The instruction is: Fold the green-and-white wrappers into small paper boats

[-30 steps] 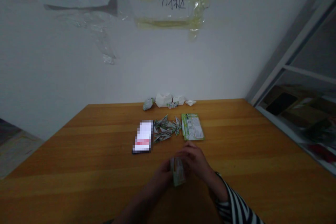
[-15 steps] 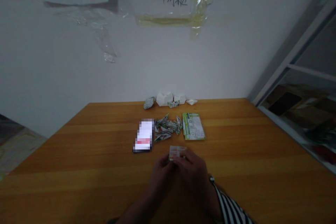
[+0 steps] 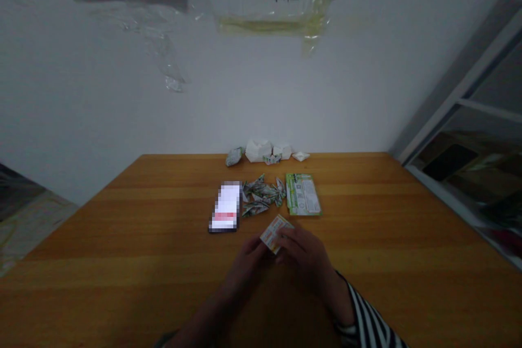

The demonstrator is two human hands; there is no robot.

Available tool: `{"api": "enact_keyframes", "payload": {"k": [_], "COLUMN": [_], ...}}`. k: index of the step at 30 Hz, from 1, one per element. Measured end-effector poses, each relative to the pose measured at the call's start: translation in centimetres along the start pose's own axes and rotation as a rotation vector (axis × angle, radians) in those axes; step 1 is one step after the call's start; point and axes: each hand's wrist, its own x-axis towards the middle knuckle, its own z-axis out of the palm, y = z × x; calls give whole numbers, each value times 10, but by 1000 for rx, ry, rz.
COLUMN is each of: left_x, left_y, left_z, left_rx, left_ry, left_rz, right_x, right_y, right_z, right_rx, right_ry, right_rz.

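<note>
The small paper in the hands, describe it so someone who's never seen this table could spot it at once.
On the wooden table, look nearer than the phone and the green-edged sheets. There the left hand and the right hand hold the small paper. Unlike the spiky papers behind it, it is flat-faced, straight-edged and pale with reddish-orange print.

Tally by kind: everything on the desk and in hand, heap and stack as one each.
Small square printed paper, held: 1
Rectangular green-and-white paper stack: 1
Grey-green folded paper heap: 1
White folded paper pieces, back row: 3
Grey-green printed paper pieces, back row: 2
Rectangular dark-edged phone: 1
Total: 9
</note>
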Motion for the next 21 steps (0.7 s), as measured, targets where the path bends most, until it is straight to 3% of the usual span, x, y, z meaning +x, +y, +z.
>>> {"api": "enact_keyframes", "payload": {"k": [6,12,15,21], "left_x": [2,-3,-2,-4], "left_y": [-2,0,-2,-6], "left_z": [-2,4,4,2], "left_rx": [28,-55,-126,-26], "left_ry": [-23,-247,-201,-91], "left_rz": [22,-56,-96,-89], "right_x": [-3,6,11,14], "right_y": [0,-14,-17,-18], "right_z": [6,1,-4,-3], "right_rx": [68,277,353,443], "right_ry": [59,43,23,52], "right_rz": [65,405,447,509]}}
